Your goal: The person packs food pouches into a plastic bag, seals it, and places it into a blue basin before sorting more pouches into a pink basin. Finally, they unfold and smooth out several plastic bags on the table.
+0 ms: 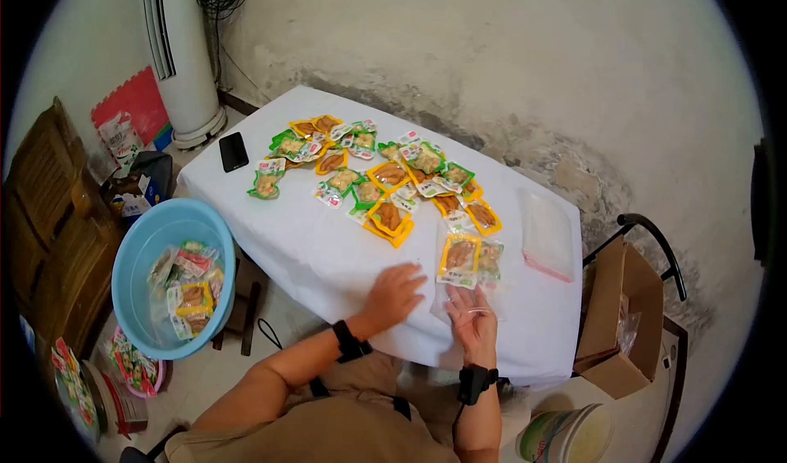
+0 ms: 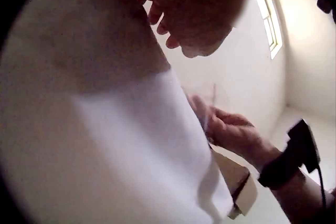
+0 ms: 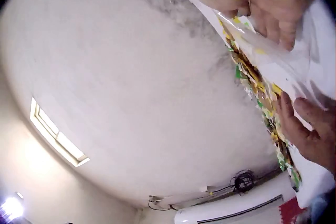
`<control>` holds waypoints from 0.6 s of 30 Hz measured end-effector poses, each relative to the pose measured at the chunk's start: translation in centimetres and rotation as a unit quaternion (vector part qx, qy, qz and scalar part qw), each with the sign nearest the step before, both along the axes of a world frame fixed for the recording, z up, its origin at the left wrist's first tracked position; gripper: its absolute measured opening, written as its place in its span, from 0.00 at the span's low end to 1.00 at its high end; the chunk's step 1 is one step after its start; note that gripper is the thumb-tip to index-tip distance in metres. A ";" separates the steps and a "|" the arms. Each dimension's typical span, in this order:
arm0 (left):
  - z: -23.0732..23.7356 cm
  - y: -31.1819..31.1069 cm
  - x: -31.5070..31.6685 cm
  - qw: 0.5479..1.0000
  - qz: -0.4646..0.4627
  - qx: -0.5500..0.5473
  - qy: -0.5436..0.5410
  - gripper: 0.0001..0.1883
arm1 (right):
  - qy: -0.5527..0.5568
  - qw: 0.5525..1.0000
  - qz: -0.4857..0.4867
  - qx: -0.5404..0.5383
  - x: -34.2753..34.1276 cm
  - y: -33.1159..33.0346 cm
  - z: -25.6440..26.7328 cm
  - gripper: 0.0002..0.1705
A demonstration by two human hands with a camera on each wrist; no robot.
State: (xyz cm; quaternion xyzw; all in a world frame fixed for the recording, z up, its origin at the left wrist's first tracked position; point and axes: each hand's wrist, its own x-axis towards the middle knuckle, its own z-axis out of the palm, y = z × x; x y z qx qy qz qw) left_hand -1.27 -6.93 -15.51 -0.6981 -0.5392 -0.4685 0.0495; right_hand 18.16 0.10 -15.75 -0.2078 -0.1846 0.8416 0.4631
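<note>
My right hand (image 1: 473, 322) is palm up near the table's front edge, gripping the lower end of a clear plastic bag (image 1: 493, 293). Inside or beneath that clear film lie a yellow-edged food packet (image 1: 459, 255) and a green-white one (image 1: 489, 258). Clear film also stretches across the right hand's fingers in the right wrist view. Just to the left, my left hand (image 1: 392, 297) hovers low over the white cloth, fingers loosely extended toward the bag, holding nothing. Beyond both hands spreads a loose pile of yellow and green food packets (image 1: 388, 173).
A stack of clear bags (image 1: 547, 233) lies at the right of the white-covered table (image 1: 287, 233), a phone (image 1: 234, 151) at far left. A blue basin (image 1: 129, 287) holding filled bags stands left. Right of the table are a cardboard box (image 1: 602, 307) and a bucket (image 1: 566, 434).
</note>
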 end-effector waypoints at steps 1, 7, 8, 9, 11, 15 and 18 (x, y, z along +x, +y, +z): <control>0.2 0.1 -0.9 1.000 0.000 0.000 -0.001 0.18 | -0.001 1.000 0.000 0.000 0.2 -0.7 0.1 0.21; 1.1 2.6 -5.7 0.976 0.135 -0.126 0.118 0.22 | -0.035 0.999 -0.029 -0.001 0.7 -3.1 0.1 0.23; 0.7 3.3 -6.3 0.982 0.092 -0.117 0.117 0.22 | -0.046 0.999 -0.030 0.004 0.7 -3.3 0.2 0.23; 0.3 3.9 -6.8 0.986 0.050 -0.108 0.116 0.23 | -0.057 0.998 -0.029 0.007 0.7 -3.4 0.2 0.23; -0.9 5.1 -7.2 0.989 -0.006 -0.105 0.100 0.24 | -0.047 0.998 -0.030 0.006 0.8 -3.4 -0.1 0.22; -0.7 4.9 -6.8 0.989 -0.035 -0.109 0.090 0.27 | -0.073 0.996 -0.022 0.036 1.0 -4.3 0.3 0.26; 1.6 4.1 -6.7 0.982 0.083 -0.099 0.138 0.28 | -0.144 0.986 -0.039 0.078 1.5 -5.4 1.1 0.21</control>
